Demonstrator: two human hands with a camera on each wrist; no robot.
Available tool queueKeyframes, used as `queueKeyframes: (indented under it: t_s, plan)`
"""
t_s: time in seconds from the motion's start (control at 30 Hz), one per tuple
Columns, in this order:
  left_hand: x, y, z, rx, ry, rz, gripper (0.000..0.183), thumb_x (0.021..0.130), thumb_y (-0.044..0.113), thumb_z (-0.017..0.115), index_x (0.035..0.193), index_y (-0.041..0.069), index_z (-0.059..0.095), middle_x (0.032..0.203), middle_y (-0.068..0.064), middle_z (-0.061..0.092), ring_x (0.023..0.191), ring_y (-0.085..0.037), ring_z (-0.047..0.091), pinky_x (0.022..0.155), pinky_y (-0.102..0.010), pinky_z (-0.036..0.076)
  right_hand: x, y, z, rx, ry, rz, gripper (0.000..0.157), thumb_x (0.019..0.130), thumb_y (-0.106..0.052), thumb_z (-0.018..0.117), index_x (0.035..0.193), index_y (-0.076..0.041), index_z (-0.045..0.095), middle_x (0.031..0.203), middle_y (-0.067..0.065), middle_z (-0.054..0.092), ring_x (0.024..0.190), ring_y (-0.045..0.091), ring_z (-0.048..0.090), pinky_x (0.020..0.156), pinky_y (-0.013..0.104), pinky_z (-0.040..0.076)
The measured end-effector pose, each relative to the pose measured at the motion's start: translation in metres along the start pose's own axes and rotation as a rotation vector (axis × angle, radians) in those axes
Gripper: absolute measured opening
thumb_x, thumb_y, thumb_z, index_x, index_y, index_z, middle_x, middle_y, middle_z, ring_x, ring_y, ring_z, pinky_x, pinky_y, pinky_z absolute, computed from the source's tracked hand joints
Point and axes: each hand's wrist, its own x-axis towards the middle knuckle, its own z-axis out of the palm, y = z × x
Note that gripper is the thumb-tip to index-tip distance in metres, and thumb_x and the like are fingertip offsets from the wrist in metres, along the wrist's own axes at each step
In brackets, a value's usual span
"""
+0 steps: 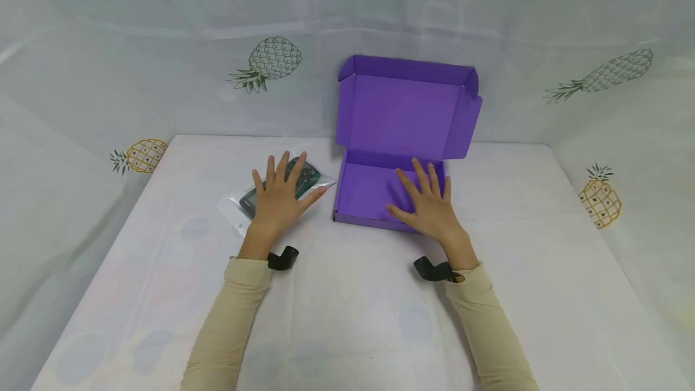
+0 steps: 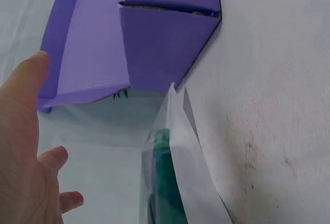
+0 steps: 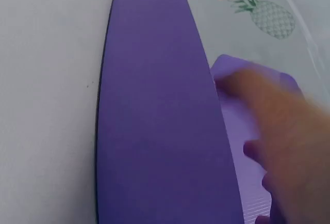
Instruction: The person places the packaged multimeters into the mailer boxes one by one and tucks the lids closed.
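My left hand is spread with straight fingers over a clear plastic bag at the left. Inside the bag lies a flat dark green item that looks like a circuit board, partly hidden by the hand. In the left wrist view the bag stands apart from the thumb and fingers. To its right, a purple cardboard box has its lid raised. My right hand, fingers spread, hovers above the box's right side. Its front wall fills much of the right wrist view.
A white patterned cloth covers the table. Behind it hangs a pale curtain printed with pineapples. Each wrist wears a black strap-mounted piece, one on the left wrist and one on the right wrist.
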Motion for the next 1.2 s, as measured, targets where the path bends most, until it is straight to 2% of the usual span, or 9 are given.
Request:
queueKeyframes:
  t_s: [0.17,0.4,0.57,0.67,0.77,0.9,1.03,1.2]
  plan:
    - [0.002,-0.009,0.002,-0.008,-0.015,-0.028,0.09,0.088,0.075,0.042,0.158,0.033,0.006,0.164,-0.01,0.002,0.148,-0.041,-0.003,0.113,-0.067,-0.004,0.0,0.005,-0.003,0.007,0.014,0.001,0.087,0.089,-0.046,0.066,0.157,-0.017,0.02,0.163,0.015,-0.001,0.146,0.046,-0.003,0.108,0.075,0.002]
    - [0.002,-0.016,0.006,-0.006,-0.04,-0.092,0.091,0.088,0.068,0.051,0.158,0.024,0.013,0.162,-0.018,0.009,0.146,-0.046,0.007,0.112,-0.069,0.008,-0.002,0.011,-0.005,0.053,0.012,0.012,0.083,0.089,-0.036,0.069,0.155,-0.012,0.023,0.162,0.019,0.001,0.145,0.049,-0.002,0.108,0.075,0.008]
    - [0.002,-0.022,0.007,0.035,-0.052,-0.121,0.093,0.088,0.063,0.056,0.158,0.02,0.014,0.16,-0.022,0.012,0.145,-0.048,0.012,0.113,-0.068,0.01,-0.003,0.015,-0.006,0.136,0.037,0.001,0.071,0.093,-0.022,0.064,0.152,-0.005,0.027,0.16,0.024,0.001,0.143,0.054,-0.002,0.108,0.074,0.012]
    - [0.003,-0.025,0.007,0.049,-0.065,-0.127,0.096,0.088,0.061,0.058,0.158,0.015,0.012,0.159,-0.025,0.014,0.145,-0.048,0.013,0.113,-0.067,0.01,-0.004,0.018,-0.008,0.197,0.057,0.006,0.062,0.096,-0.01,0.056,0.151,0.0,0.028,0.159,0.027,0.0,0.142,0.056,0.0,0.109,0.072,0.014]
    - [0.003,-0.028,0.007,0.068,-0.078,-0.137,0.097,0.089,0.057,0.059,0.157,0.007,0.01,0.157,-0.028,0.017,0.144,-0.047,0.015,0.113,-0.066,0.012,-0.005,0.023,-0.012,0.28,0.058,0.047,0.06,0.096,0.0,0.044,0.152,0.004,0.022,0.158,0.029,-0.006,0.141,0.057,0.003,0.109,0.07,0.018]
    - [0.003,-0.031,0.007,0.094,-0.077,-0.144,0.094,0.09,0.053,0.059,0.155,0.001,0.016,0.155,-0.028,0.022,0.142,-0.045,0.021,0.113,-0.064,0.018,-0.005,0.031,-0.018,0.399,0.046,0.126,0.064,0.093,0.006,0.032,0.153,0.006,0.008,0.155,0.032,-0.012,0.14,0.057,0.009,0.11,0.067,0.021]
    - [0.004,-0.032,0.007,0.096,-0.063,-0.138,0.091,0.089,0.053,0.061,0.153,0.0,0.022,0.154,-0.027,0.026,0.14,-0.044,0.026,0.111,-0.063,0.021,-0.005,0.039,-0.023,0.445,0.035,0.163,0.066,0.091,0.007,0.031,0.151,0.011,0.004,0.153,0.039,-0.005,0.14,0.057,0.008,0.112,0.065,0.017]
    - [0.005,-0.032,0.007,0.08,-0.062,-0.146,0.092,0.088,0.055,0.062,0.154,0.004,0.023,0.153,-0.027,0.028,0.139,-0.043,0.028,0.109,-0.065,0.023,-0.003,0.046,-0.023,0.462,0.025,0.182,0.063,0.095,0.004,0.037,0.148,0.017,0.006,0.152,0.04,0.01,0.143,0.052,0.009,0.116,0.059,0.012]
